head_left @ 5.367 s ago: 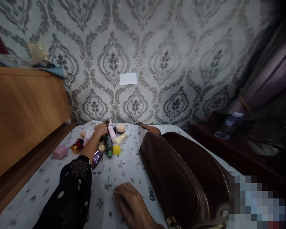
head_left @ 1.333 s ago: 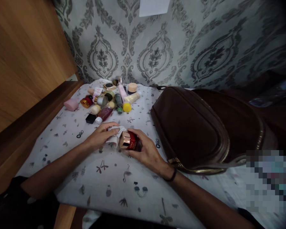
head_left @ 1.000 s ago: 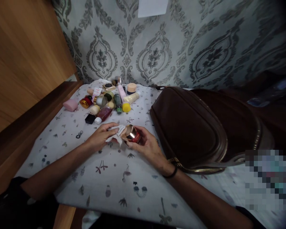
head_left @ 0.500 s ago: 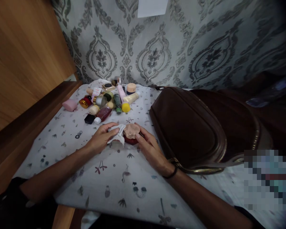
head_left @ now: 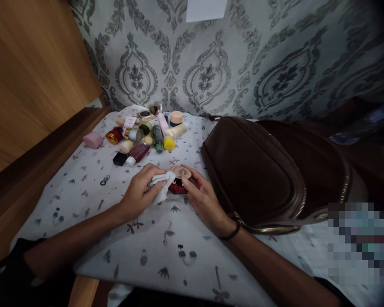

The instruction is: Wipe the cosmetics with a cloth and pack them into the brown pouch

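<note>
In the middle of the head view, my right hand (head_left: pixel 205 200) is closed around a dark red cosmetic jar (head_left: pixel 178 187) with a round beige-pink lid (head_left: pixel 182 172) that bears a dark pattern. My left hand (head_left: pixel 141 192) pinches a crumpled white cloth (head_left: pixel 161 184). One edge of the cloth lies against the left side of the jar and covers part of it. Both hands are just above the patterned sheet (head_left: pixel 160 230). Some of my right fingers are hidden behind the jar.
Several cosmetics lie in a group beyond my hands, among them a dark red bottle (head_left: pixel 138 152), a green bottle (head_left: pixel 158 138) and a pink item (head_left: pixel 93 139). A brown leather bag (head_left: pixel 249 166) stands close on the right. A wooden panel (head_left: pixel 38 64) rises at left; patterned wallpaper (head_left: pixel 208 76) is behind.
My left hand has shifted slightly right, bringing the cloth further onto the jar's side. The lid now shows its dark pattern more clearly. My right hand has barely moved.
</note>
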`<action>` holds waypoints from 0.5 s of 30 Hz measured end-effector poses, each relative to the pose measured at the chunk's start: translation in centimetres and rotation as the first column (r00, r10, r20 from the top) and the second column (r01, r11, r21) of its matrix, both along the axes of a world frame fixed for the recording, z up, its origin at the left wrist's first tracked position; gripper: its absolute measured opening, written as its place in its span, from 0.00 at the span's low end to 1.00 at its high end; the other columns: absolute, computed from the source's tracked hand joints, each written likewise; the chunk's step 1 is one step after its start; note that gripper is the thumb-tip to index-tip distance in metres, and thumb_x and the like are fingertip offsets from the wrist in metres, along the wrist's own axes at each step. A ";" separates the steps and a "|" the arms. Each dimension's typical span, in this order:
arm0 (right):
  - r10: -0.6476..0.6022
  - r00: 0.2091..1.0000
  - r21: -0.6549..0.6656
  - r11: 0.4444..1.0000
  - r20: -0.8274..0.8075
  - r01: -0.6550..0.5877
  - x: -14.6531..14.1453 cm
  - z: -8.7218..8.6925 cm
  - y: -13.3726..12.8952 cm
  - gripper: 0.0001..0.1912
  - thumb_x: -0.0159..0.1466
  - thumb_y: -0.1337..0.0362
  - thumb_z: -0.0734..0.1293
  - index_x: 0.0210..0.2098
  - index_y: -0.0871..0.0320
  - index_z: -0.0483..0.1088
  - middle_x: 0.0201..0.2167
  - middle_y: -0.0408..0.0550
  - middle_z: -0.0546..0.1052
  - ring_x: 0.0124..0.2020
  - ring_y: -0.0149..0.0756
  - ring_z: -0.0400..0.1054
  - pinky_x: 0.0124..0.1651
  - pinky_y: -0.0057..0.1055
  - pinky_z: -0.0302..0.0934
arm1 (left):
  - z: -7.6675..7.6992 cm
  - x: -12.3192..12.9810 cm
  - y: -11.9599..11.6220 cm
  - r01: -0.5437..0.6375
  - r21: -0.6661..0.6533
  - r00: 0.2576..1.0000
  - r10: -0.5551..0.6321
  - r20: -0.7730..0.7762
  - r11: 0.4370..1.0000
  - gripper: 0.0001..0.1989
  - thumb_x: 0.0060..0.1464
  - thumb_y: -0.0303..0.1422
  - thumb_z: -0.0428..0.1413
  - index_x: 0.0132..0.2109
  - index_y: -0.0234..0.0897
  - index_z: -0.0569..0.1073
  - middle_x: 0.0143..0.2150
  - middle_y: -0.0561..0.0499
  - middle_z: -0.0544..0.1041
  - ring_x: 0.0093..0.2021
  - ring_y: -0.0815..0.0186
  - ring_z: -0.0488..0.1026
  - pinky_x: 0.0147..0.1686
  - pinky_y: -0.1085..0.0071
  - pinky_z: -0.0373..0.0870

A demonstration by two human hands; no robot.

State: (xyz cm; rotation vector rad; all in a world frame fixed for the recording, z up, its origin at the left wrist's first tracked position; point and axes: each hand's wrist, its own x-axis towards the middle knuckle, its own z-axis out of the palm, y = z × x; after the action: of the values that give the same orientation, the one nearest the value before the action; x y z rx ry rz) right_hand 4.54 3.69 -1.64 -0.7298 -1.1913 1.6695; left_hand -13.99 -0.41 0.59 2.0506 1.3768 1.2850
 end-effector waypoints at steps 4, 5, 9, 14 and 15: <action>-0.006 1.000 0.020 1.000 0.013 0.006 -0.1 0.2 0.0 0.24 0.56 0.49 0.75 0.49 0.51 0.74 0.52 0.49 0.78 0.55 0.45 0.70 0.64 0.45 0.60 | -0.3 0.4 -0.7 0.115 0.214 0.978 -0.073 -0.195 0.970 0.09 0.65 0.27 0.52 0.51 0.34 0.71 0.44 0.45 0.73 0.46 0.64 0.72 0.45 0.69 0.71; -0.013 1.000 0.010 1.000 0.012 0.013 -0.1 0.2 0.0 0.23 0.56 0.51 0.75 0.48 0.50 0.74 0.51 0.48 0.78 0.54 0.44 0.70 0.63 0.44 0.60 | -0.4 0.5 -0.9 0.137 0.249 0.965 -0.073 -0.250 0.959 0.10 0.65 0.26 0.51 0.52 0.34 0.71 0.46 0.44 0.73 0.47 0.63 0.72 0.45 0.68 0.71; -0.015 1.000 -0.021 1.000 -0.012 0.014 0.0 0.0 0.0 0.19 0.55 0.54 0.77 0.44 0.50 0.75 0.47 0.46 0.79 0.50 0.40 0.71 0.60 0.40 0.62 | -0.7 0.8 -1.3 0.174 0.337 0.919 -0.030 -0.392 0.925 0.12 0.64 0.24 0.51 0.54 0.34 0.70 0.48 0.42 0.72 0.46 0.61 0.72 0.43 0.67 0.73; 0.017 0.997 -0.069 0.997 -0.077 -0.023 0.1 0.3 0.0 0.18 0.56 0.53 0.76 0.44 0.50 0.76 0.46 0.45 0.79 0.49 0.40 0.72 0.58 0.38 0.64 | 0.0 0.2 -0.8 0.137 0.259 0.971 -0.078 -0.225 0.956 0.12 0.65 0.26 0.52 0.53 0.36 0.71 0.47 0.44 0.72 0.49 0.62 0.72 0.47 0.66 0.72; 0.030 0.995 -0.089 0.995 -0.097 -0.039 0.1 0.3 0.0 0.17 0.57 0.53 0.76 0.44 0.50 0.76 0.47 0.44 0.79 0.49 0.39 0.72 0.57 0.38 0.64 | 0.1 0.1 -0.5 0.111 0.235 0.983 -0.071 -0.172 0.966 0.11 0.64 0.27 0.52 0.52 0.37 0.72 0.46 0.45 0.73 0.47 0.63 0.72 0.46 0.67 0.72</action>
State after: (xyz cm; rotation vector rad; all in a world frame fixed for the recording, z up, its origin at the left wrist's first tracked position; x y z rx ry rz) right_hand 4.69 3.65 -1.30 -0.6808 -1.0721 1.7769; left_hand -13.91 -0.96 0.74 2.4016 1.2236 1.3300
